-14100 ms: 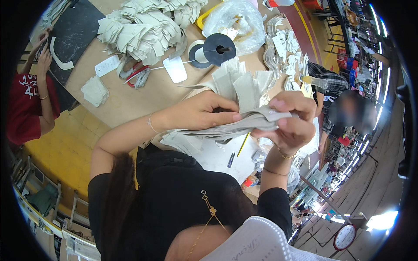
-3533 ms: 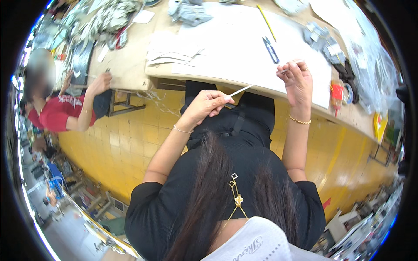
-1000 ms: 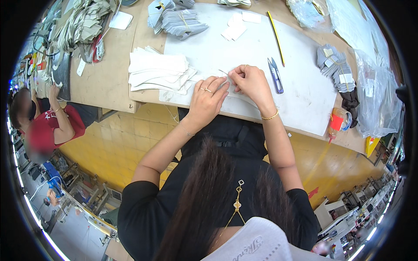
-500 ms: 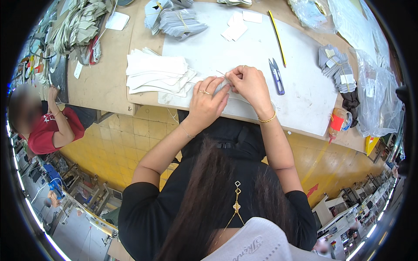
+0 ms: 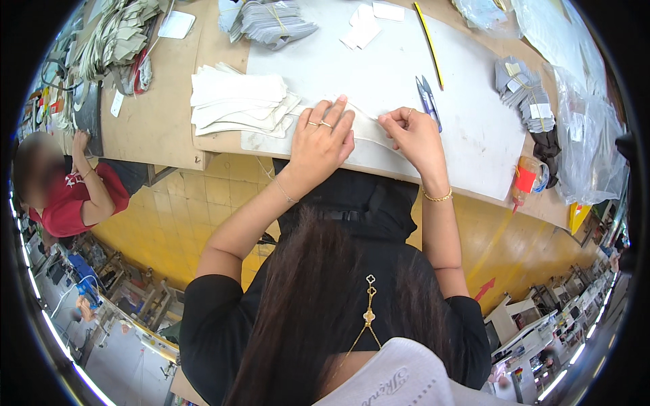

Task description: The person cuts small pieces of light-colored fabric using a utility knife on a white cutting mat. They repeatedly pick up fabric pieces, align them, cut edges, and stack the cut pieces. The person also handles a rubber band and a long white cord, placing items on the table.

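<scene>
Between my hands a white flat fabric piece (image 5: 366, 128) lies near the table's front edge, hard to tell from the pale sheet (image 5: 481, 128) under it. My left hand (image 5: 321, 135) rests over its left part, fingers stretched out and pointing away from me. To the right, my right hand (image 5: 413, 135) has thumb and forefinger pinched at the piece's far right end. A pile of white fabric pieces (image 5: 237, 101) lies fanned out left of my left hand. Just beyond my right hand are blue-handled thread snips (image 5: 428, 103).
A yellow-and-black pencil (image 5: 429, 47) and white cards (image 5: 362, 28) lie farther back. Tied grey bundles (image 5: 274, 24) sit at the back, with another bundle (image 5: 525, 95) at right beside plastic bags (image 5: 586, 135) and a red-labelled bottle (image 5: 523, 181). A person in red (image 5: 84, 199) sits at left.
My hands have drawn apart from where they met. My right hand has shifted right and toward me; my left hand's fingers have straightened. The white piece between them shows more.
</scene>
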A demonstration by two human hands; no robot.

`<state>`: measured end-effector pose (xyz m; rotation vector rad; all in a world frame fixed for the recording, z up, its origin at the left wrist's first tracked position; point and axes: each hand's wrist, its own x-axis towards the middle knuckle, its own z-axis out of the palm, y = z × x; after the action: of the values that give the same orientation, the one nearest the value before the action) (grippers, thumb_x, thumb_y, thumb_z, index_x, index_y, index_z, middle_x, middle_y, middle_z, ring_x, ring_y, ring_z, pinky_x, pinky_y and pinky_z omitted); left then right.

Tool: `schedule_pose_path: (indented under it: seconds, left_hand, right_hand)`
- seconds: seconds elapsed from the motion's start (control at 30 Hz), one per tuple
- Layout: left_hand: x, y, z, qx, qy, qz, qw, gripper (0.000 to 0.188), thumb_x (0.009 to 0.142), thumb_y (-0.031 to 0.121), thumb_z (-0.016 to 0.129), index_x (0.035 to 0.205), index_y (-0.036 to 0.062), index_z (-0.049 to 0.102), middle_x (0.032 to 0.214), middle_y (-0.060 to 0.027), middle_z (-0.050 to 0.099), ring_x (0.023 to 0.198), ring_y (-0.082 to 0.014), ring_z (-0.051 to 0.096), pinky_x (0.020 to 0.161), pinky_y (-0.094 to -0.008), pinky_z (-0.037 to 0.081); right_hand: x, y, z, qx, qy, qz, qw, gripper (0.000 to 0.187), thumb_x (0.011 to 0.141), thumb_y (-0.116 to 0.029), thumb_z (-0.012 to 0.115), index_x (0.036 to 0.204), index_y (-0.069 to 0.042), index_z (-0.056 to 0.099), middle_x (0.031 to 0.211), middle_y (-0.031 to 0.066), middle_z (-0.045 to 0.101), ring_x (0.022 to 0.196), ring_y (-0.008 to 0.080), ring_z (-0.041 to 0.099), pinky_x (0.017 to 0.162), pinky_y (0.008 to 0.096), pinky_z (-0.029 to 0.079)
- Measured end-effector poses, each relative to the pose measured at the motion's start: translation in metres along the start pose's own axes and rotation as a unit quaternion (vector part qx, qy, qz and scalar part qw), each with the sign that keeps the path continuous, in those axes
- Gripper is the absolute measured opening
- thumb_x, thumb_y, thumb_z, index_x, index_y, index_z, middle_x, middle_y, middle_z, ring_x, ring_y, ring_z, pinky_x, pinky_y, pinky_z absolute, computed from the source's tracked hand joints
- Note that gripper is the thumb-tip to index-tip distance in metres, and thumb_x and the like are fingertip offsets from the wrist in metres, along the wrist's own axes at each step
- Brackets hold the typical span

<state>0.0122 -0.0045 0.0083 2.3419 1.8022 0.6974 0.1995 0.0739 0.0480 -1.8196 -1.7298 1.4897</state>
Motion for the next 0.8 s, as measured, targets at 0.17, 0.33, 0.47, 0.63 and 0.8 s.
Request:
schedule_pose_path:
  seconds: [0.17,0.33,0.47,0.63,0.8]
  left_hand:
    - [0.002,0.003,-0.001,0.017,-0.013,-0.018,1.000,0.054,0.081,0.019,0.069,0.132,0.0042,0.059,0.132,-0.0105,0.061,0.117,-0.0280,0.053,0.099,-0.0428,0.039]
    - [0.003,0.006,0.000,0.054,-0.024,-0.013,0.998,0.052,0.082,0.020,0.068,0.133,0.0093,0.062,0.133,-0.0099,0.059,0.118,-0.0277,0.051,0.100,-0.0431,0.038]
    - [0.000,0.005,0.000,0.075,-0.041,0.005,0.996,0.052,0.083,0.024,0.070,0.134,0.0223,0.063,0.137,-0.0101,0.055,0.120,-0.0291,0.049,0.101,-0.0445,0.038]
    - [-0.001,0.009,-0.002,0.082,-0.060,0.020,0.995,0.057,0.081,0.026,0.074,0.135,0.0352,0.062,0.141,-0.0142,0.050,0.123,-0.0324,0.046,0.102,-0.0457,0.037]
    - [0.000,0.019,-0.006,0.082,-0.069,0.013,0.994,0.060,0.079,0.019,0.074,0.135,0.0347,0.061,0.142,-0.0166,0.047,0.126,-0.0338,0.044,0.104,-0.0464,0.036]
  right_hand:
    - [-0.010,0.011,0.000,0.024,-0.001,0.015,1.000,0.028,0.090,-0.023,0.068,0.087,0.004,0.072,0.065,0.0107,0.069,0.051,0.0142,0.064,0.054,0.0284,0.050]
    - [-0.008,0.011,0.001,-0.007,-0.003,-0.003,1.000,0.027,0.090,-0.023,0.069,0.086,0.003,0.070,0.063,0.0077,0.066,0.050,0.0123,0.062,0.052,0.0261,0.048]
    - [-0.006,0.009,-0.001,-0.019,-0.016,-0.002,1.000,0.027,0.090,-0.023,0.069,0.084,0.003,0.069,0.063,0.0057,0.066,0.050,0.0108,0.063,0.049,0.0244,0.047]
    - [-0.005,0.009,0.000,-0.010,-0.016,0.000,1.000,0.027,0.090,-0.023,0.070,0.082,0.002,0.068,0.062,0.0052,0.066,0.051,0.0102,0.064,0.048,0.0235,0.048]
    - [-0.002,0.008,0.001,-0.033,-0.015,-0.002,0.999,0.026,0.087,-0.023,0.071,0.078,0.001,0.068,0.061,0.0084,0.066,0.050,0.0142,0.065,0.051,0.0272,0.049]
